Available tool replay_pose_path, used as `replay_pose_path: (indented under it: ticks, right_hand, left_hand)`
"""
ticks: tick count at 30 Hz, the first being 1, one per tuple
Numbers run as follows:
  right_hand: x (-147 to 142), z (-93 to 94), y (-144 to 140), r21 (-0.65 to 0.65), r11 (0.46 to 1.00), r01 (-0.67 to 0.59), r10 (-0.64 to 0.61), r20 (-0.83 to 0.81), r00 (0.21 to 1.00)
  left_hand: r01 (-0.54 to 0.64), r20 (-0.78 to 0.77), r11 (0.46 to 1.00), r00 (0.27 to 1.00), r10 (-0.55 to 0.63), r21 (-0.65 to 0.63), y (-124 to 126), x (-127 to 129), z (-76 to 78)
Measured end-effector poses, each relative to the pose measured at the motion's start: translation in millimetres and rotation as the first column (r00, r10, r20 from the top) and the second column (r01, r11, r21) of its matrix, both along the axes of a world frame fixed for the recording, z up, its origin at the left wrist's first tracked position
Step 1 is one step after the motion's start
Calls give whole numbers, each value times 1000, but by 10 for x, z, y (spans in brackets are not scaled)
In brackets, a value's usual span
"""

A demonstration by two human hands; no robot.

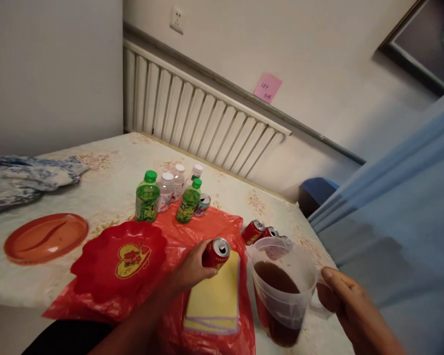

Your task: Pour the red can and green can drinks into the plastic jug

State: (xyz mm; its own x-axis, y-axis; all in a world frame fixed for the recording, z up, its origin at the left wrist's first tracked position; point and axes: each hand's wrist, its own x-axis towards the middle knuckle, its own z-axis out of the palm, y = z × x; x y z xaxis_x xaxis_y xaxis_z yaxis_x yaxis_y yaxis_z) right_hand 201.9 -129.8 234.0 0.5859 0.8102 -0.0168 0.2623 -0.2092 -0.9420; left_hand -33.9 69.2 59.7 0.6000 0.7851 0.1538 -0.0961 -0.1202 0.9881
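Floral cloth covers the counter [107,182], and at its far left lies a crumpled blue-and-white patterned fabric [25,178], with an oval orange plastic tray [46,237] in front of it. Next comes a scalloped red plastic dish with a gold heart emblem [120,261], resting on a red plastic bag [207,224] spread flat. Behind the dish stand two green-capped green drink bottles [147,197], three small white-capped pale bottles [166,191] and a short teal can [202,204]. The left hand [190,270] has its grip clamped around a red aluminium drink can with an opened silver top [216,252], held tilted over a stack of yellow cloths [216,295] lying on the bag. Just right of it, two more red cans [259,230] lie behind a clear plastic measuring jug holding dark brown liquid [281,291], roughly half full. The right hand [350,308] is at the jug's handle, fingers curled about it; whether that grip is fully closed cannot be told. By the look of it, the step in hand is emptying cans into the jug; the next move would call for bringing the can's mouth over the jug's rim while the right hand steadies the jug.
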Motion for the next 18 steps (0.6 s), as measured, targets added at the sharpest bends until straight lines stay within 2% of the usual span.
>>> replay_pose_path:
  ticks: [7, 18]
  right_hand:
    - [-53, 25, 70, -47, 996, -79, 81, 38, 996]
    - [-110, 82, 111, -116, 984, -132, 144, 101, 984]
  left_hand:
    - [-55, -60, 992, 996, 62, 114, 32, -46, -100]
    - [-66, -70, 982, 994, 79, 177, 11, -84, -101]
